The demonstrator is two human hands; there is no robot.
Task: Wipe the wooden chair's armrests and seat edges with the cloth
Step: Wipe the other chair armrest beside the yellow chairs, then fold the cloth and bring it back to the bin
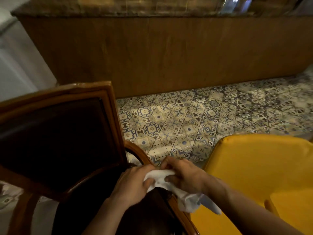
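Right where the curved wooden armrest meets the seat, both hands are bunched together on the white cloth. The left hand has its fingers closed over the near-left end of the cloth, thumb pressed on top. The right hand pinches the far-right end, fingers curled round it, and a loose tail of cloth hangs down from under that wrist, over the chair's side rail.

Just left of the grip and beyond it stands the wooden chair, its glossy frame around a dark padded back. The dark seat lies directly below the hands, with the rail's edge running toward the viewer under the dangling cloth. The armrest arcs away just beyond the knuckles, with a small gap of floor showing through its loop.

Close on the right of the grip sits a yellow upholstered chair, its edge just beside the hanging cloth, so the room on that side is narrow. Beyond the hands the floor is open: patterned tiles in blue, grey and cream run to a long wood-panelled counter front with a stone-like top. The items on that top are too blurred to make out. Far left of the grip there is a pale wall.
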